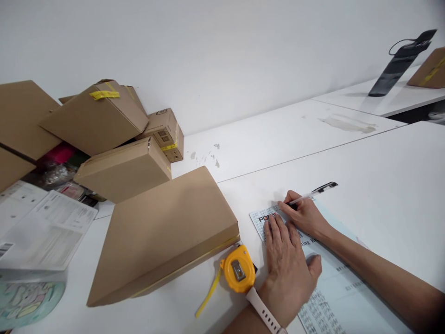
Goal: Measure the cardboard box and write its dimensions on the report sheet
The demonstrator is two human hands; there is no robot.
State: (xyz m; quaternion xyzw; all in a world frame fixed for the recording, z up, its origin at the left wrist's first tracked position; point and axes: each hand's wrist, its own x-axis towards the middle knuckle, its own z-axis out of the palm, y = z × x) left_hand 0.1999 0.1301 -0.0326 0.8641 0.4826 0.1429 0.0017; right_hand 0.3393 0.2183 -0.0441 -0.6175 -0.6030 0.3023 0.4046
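Observation:
My right hand (306, 215) is closed around a clear pen with a black cap (314, 191), its tip down on the top corner of a pale blue printed form (339, 287). My left hand (287, 262) lies flat and open on that form, fingers stretched toward the printed heading; a white watch strap is on its wrist. A yellow tape measure (238, 269) sits just left of my left hand, a short length of yellow tape trailing from it. A large flat cardboard box (160, 232) lies beside the tape measure.
Several smaller cardboard boxes (100, 116) are piled at the back left against the white wall. Printed papers (45, 227) and a round patterned object (28, 299) lie at the left edge. A dark bag (399, 65) and another box (429, 69) stand far right.

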